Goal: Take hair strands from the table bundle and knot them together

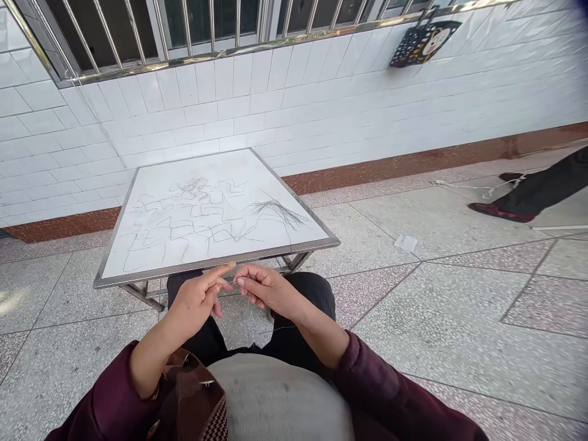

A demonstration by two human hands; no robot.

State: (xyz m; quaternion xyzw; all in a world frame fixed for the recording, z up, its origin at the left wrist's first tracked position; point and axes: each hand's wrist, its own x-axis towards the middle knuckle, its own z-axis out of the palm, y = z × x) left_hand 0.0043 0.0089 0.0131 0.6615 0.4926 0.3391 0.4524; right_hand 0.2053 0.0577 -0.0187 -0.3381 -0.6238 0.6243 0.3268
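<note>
Both hands meet just in front of the table's near edge, above my lap. My right hand (261, 286) pinches a thin strand (252, 313) between thumb and forefinger; part of it trails down below the fingers. Close against it, my left hand (202, 297) has its forefinger stretched out and its thumb and other fingers closed around what looks like the same strand. Whether the strand is wire or thread I cannot tell. On the white table (113, 257) lie many bent dark strands (184, 220), and a bundle of straighter ones (282, 211) rests at the right.
A tiled wall with a barred window (211, 27) stands behind the table. A patterned bag (420, 44) hangs from the bars. Another person's leg and dark shoe (500, 211) show at the right, near a white cord (478, 185). White paper (407, 243) lies on the floor.
</note>
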